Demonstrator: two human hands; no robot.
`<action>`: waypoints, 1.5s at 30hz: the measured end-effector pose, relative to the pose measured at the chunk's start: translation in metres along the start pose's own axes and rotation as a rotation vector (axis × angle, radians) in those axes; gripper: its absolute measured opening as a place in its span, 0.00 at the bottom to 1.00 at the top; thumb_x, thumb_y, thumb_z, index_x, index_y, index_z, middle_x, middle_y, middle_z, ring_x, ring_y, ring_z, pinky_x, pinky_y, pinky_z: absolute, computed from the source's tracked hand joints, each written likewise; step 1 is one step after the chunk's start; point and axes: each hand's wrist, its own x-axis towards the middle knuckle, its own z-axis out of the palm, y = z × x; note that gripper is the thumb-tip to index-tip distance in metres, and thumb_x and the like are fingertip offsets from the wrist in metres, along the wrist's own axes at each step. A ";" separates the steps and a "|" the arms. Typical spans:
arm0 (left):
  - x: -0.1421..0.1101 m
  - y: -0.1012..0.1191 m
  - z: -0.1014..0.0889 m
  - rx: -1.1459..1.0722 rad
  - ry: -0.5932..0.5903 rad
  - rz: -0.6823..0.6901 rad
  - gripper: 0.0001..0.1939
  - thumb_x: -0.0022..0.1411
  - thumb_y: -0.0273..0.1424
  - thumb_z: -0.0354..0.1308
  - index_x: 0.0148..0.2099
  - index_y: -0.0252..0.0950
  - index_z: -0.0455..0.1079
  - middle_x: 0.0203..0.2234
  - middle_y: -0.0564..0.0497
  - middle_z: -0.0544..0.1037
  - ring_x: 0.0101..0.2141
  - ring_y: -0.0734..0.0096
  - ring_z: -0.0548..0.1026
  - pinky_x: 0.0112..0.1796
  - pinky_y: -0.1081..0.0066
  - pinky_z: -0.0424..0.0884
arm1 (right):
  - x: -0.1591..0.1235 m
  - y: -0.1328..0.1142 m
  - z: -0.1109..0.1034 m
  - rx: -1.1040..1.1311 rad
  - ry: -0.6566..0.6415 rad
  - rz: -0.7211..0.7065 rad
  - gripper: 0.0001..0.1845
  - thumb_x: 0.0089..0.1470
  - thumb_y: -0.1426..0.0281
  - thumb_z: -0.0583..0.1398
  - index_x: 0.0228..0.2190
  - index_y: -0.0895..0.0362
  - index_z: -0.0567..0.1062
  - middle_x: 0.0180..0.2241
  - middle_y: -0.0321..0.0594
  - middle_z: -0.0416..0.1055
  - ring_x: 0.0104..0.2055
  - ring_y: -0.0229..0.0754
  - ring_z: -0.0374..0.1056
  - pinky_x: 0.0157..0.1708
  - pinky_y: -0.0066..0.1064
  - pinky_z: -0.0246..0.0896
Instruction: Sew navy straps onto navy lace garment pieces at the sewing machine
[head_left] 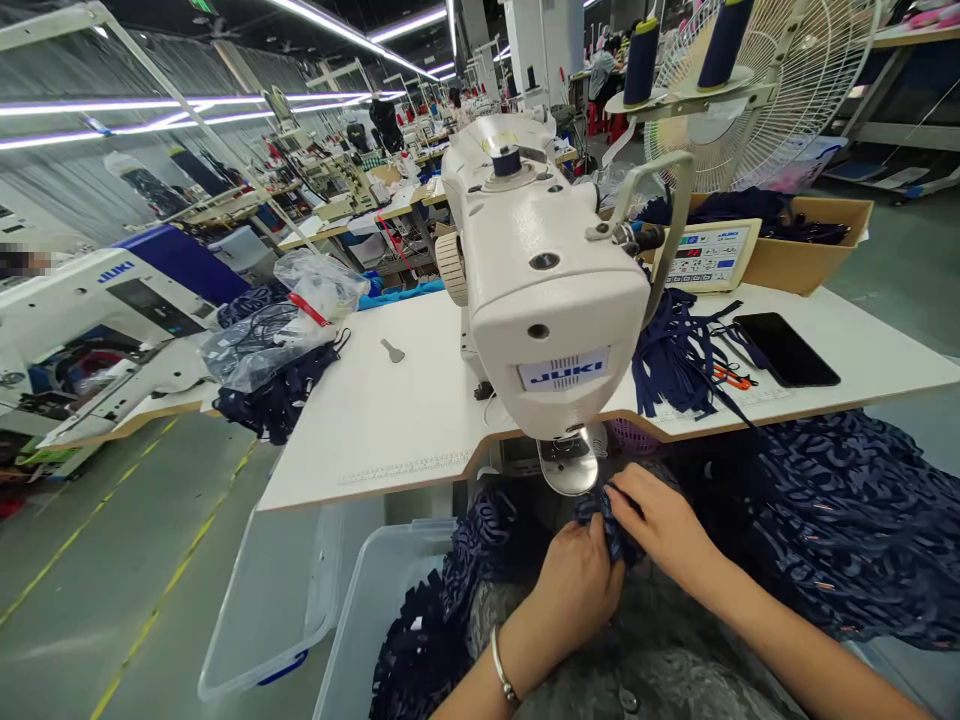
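Observation:
A white JUKI sewing machine [547, 300] stands on a white table [397, 410]. Just below its needle area, both my hands pinch a small fold of navy patterned fabric [616, 535]. My left hand [577, 585], with a silver bangle at the wrist, is closed on the fabric from the left. My right hand [660, 525] grips the same piece from the right, fingers curled. More of the navy fabric [847, 520] spreads over my lap to the right and falls into a bin at lower left.
Navy strips [675, 360], orange snips [731, 377] and a black phone [784, 348] lie on the table's right. A control panel [709, 255], cardboard box [810, 250] and fan [765, 80] stand behind. Bagged pieces [277, 335] sit left. Clear plastic bins [300, 600] rest on the floor.

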 end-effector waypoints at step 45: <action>0.018 0.003 -0.078 0.472 0.459 -0.086 0.15 0.70 0.30 0.50 0.57 0.41 0.67 0.49 0.49 0.76 0.53 0.62 0.71 0.54 0.57 0.59 | 0.076 -0.015 -0.021 0.067 0.014 0.094 0.07 0.59 0.63 0.54 0.35 0.53 0.64 0.26 0.33 0.69 0.28 0.40 0.67 0.28 0.28 0.58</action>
